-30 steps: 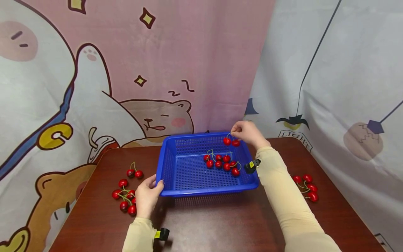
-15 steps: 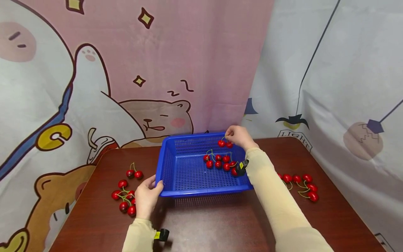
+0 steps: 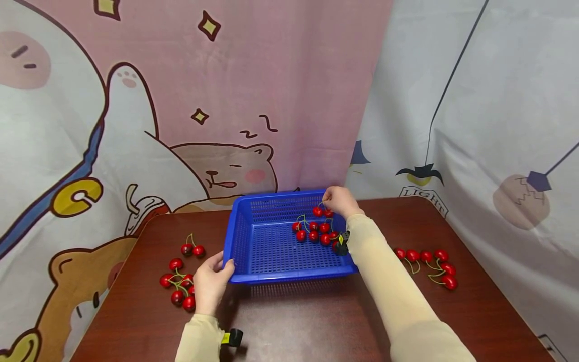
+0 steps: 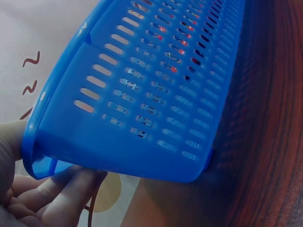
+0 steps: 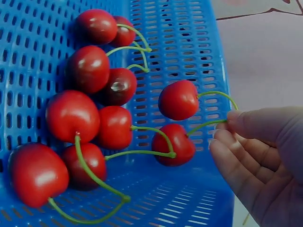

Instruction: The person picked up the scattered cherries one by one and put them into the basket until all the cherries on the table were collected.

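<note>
My left hand [image 3: 211,281] grips the front left corner of a blue plastic basket [image 3: 289,276], thumb over the rim and fingers underneath, as the left wrist view shows. At the basket's back right, my right hand [image 3: 341,201] pinches the joined green stems of a pair of red cherries [image 5: 178,100] between thumb and fingertips. The pair hangs inside the basket, close over its floor. Several more cherries [image 5: 73,116] with paired stems lie on the basket floor toward its right side, beside the held pair.
On the brown table [image 3: 307,322], left of the basket, lie a cherry pair [image 3: 193,250] and a cluster of cherries [image 3: 177,296]. Several more cherries [image 3: 448,269] lie to the right, beyond the right sleeve. A printed curtain [image 3: 316,100] hangs right behind the table.
My right hand has moved left and down with the cherry pair, bringing it lower into the basket. Cherries on the right have come out from behind the sleeve. My left hand stays put.
</note>
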A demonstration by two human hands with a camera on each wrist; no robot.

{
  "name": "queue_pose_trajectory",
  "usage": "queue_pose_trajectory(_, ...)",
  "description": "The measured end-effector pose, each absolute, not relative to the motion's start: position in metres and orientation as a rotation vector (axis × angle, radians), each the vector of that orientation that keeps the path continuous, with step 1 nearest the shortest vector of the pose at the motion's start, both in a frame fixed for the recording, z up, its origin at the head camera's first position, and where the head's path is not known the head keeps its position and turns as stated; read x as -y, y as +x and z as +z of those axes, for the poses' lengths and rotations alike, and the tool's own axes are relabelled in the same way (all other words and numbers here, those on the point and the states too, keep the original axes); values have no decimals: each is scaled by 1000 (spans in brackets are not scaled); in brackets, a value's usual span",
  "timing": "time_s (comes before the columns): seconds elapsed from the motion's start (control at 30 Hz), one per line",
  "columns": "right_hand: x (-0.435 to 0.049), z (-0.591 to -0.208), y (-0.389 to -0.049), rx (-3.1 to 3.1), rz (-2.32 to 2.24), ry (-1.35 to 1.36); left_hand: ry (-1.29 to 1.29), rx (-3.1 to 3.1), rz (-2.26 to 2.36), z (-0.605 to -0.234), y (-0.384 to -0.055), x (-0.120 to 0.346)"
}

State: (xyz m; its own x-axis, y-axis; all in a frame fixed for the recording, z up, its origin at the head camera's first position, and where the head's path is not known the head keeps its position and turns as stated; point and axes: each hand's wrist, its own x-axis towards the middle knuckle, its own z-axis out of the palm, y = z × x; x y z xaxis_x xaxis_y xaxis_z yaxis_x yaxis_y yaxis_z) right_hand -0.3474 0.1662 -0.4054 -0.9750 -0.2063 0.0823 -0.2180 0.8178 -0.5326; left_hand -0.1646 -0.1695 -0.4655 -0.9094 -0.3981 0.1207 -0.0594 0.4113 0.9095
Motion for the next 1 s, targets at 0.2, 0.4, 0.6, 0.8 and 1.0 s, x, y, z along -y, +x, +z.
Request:
queue_pose_trajectory(0.2,-166,-413,-352,3019,830,318,393,2357,-1494,-465,-165,169)
queue_pose_trajectory(0.4,-165,-416,-351,3063,794,301,395,2361,-1499,-464,-165,169)
queue_pose_trajectory(0.6,-164,-419,-352,3074,763,332,392,2372,-1507,-464,-164,170)
queue_pose_trajectory(0.8,-166,-419,-354,3073,739,353,388,2365,-1506,-463,-165,170)
queue_pose_trajectory(1.0,-168,-418,-353,3074,773,374,388,2361,-1507,-463,-164,170)
